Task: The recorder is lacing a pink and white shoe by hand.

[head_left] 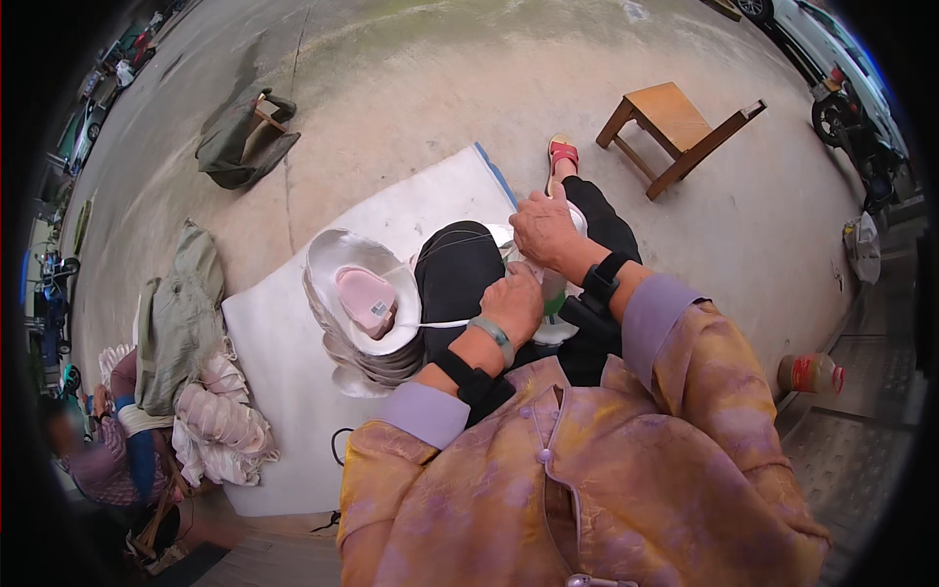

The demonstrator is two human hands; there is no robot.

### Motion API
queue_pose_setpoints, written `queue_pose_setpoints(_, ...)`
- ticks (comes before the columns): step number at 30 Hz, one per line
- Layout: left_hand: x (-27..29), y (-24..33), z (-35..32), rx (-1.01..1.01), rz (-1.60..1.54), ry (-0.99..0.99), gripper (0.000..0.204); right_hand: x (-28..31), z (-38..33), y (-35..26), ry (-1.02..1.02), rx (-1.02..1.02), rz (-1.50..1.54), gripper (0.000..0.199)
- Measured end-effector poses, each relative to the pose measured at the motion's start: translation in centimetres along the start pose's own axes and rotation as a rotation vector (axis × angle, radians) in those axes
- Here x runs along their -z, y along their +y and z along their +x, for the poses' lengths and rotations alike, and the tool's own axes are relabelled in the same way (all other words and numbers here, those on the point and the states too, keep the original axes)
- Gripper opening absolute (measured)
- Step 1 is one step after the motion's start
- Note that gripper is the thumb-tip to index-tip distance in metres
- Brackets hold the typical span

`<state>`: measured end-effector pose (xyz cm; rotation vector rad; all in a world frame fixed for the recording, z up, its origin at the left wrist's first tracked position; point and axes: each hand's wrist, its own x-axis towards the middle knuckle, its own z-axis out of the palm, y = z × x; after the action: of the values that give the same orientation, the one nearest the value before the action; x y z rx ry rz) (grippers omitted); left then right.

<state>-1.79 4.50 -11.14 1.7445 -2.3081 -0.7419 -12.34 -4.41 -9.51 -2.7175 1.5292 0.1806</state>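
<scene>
My left hand [514, 301], with a bracelet at the wrist, is closed over my lap, fingers curled toward a small white piece [501, 235] that looks like cloth. Just beyond it, my right hand [546, 233] is also closed, its fingers bent down. What the fingertips pinch is mostly hidden. Thin threads stretch left from between the hands. A narrow white strip [445, 324] passes beneath my left wrist. Something green [554, 293] shows below my right hand. Left of my knee stand nested white, bowl-shaped pieces [333, 256] with a pink block [364, 298] inside.
A white sheet [279, 333] covers the ground. Beyond it are a wooden chair [670, 115] and a cloth-draped stool [235, 152]. At left, another person [117, 460] sits beside bundled white pieces [225, 411] and grey-green cloth [186, 313]. A red-labelled jar [810, 374] lies at right.
</scene>
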Motion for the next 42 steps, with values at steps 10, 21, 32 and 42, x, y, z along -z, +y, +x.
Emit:
queue_pose_setpoints(10,1.7,0.9,-0.9,0.060,0.079,-0.168,0.031,-1.8,0.3,4.7,0.095,-0.313,0.531,0.015)
queue_pose_setpoints(21,0.2,-1.2,0.6,0.132,-0.046,-0.131,0.022,-0.9,-2.4,2.8,0.591,-0.055,0.634,0.011)
queue_pose_setpoints(32,1.0,0.7,-1.4,0.026,0.168,-0.173,0.049,-2.6,-2.1,7.1,0.094,-0.301,1.288,0.018)
queue_pose_setpoints(42,1.8,0.7,-1.8,-0.066,0.064,-0.099,0.049,-8.8,2.6,10.0,-0.404,-0.632,1.434,0.027)
